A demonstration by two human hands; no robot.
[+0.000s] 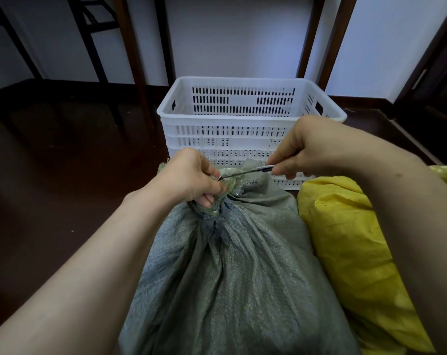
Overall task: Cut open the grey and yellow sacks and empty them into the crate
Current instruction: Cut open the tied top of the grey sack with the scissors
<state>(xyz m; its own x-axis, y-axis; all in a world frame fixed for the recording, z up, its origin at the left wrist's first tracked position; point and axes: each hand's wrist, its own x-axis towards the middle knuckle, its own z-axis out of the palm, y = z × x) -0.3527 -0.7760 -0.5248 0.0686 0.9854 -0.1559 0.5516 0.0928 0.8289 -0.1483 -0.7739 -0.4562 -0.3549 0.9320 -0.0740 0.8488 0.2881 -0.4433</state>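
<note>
Dark brown floor [63,162] below a pale wall: two bare hands work at a sack's neck.
The left hand [191,175] curls its fingers tight round the bunched, taped neck of the grey woven sack [230,278]. The right hand [301,147] pinches a slim metal blade [245,171], tip at that neck. A yellow plastic sack [345,239] lies against the grey one's right side, and a white slotted plastic crate [230,131] stands just behind.

We record a bare indoor room, storeroom-like. Evidence: a dark brown floor [51,175], plain pale walls [230,34] with a dark skirting board [358,99], and dark wooden frame legs [135,60] standing along the wall. A white slotted plastic crate [204,118], a grey sack [230,265] and a yellow sack [350,239], both woven, sit directly on the floor.
</note>
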